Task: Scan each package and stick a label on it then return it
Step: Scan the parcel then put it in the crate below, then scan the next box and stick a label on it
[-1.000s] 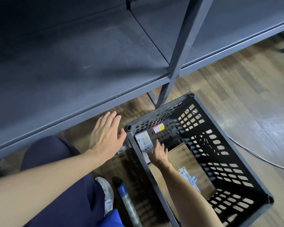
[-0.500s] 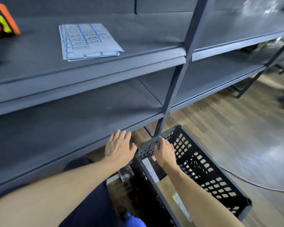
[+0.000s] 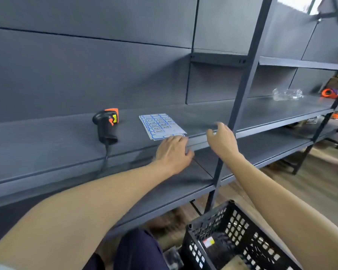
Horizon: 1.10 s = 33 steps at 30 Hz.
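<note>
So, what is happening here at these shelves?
A person is working through a scan-and-label job at grey shelves. Both hands hold nothing: the left hand rests at the shelf edge just below the label sheet, and the right hand hovers beside it, near the upright post. The scanner lies untouched on the same shelf. The crate stands on the floor below.

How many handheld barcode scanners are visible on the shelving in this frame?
1 for certain: the black and orange scanner stands on the middle shelf, left of the label sheet. An orange object far right is too blurred to identify.
</note>
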Each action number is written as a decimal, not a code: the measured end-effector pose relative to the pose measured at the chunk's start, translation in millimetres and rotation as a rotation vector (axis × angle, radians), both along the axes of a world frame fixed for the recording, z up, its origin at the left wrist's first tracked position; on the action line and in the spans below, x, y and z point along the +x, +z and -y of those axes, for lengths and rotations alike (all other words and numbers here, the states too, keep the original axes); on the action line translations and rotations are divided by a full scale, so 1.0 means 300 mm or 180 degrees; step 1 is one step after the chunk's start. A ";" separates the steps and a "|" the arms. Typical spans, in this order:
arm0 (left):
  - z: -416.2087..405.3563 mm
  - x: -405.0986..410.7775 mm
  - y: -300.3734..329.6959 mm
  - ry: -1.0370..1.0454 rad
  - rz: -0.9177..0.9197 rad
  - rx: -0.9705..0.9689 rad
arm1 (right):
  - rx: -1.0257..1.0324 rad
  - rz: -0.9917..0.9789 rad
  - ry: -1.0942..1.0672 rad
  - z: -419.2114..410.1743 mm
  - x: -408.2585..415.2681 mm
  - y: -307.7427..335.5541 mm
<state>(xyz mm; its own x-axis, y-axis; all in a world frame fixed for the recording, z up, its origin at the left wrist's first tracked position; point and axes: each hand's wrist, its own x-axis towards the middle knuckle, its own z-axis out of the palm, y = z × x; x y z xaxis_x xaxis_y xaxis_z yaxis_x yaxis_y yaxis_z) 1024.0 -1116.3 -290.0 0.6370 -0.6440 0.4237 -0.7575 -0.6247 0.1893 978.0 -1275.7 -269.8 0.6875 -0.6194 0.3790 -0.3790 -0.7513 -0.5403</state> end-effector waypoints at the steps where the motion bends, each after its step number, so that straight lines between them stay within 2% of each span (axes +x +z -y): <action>1: -0.041 0.023 0.040 0.0092 0.0083 -0.0025 | -0.0046 -0.0055 0.0147 -0.050 0.036 0.044; 7: -0.347 0.160 0.169 0.0966 0.0265 0.0074 | -0.0654 -0.0553 0.1053 -0.365 0.237 0.179; 17: -0.880 0.225 0.165 0.2233 -0.0160 0.0056 | -0.1005 -0.0525 0.2205 -0.887 0.434 0.186; 23: -1.040 0.218 0.152 0.2544 -0.0206 0.0022 | -0.1020 -0.0664 0.2779 -1.112 0.465 0.114; 33: -1.142 0.206 0.100 0.2708 -0.0087 0.0050 | -0.0792 -0.0568 0.2867 -1.156 0.461 0.086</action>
<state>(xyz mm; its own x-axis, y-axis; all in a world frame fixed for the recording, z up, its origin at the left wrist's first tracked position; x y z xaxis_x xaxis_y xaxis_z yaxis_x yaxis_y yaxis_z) 1085.7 -773.9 -260.0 0.9166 0.0530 0.3962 -0.0242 -0.9820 0.1873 1116.4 -929.0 -243.9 0.9276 0.2561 0.2720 0.3374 -0.8869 -0.3156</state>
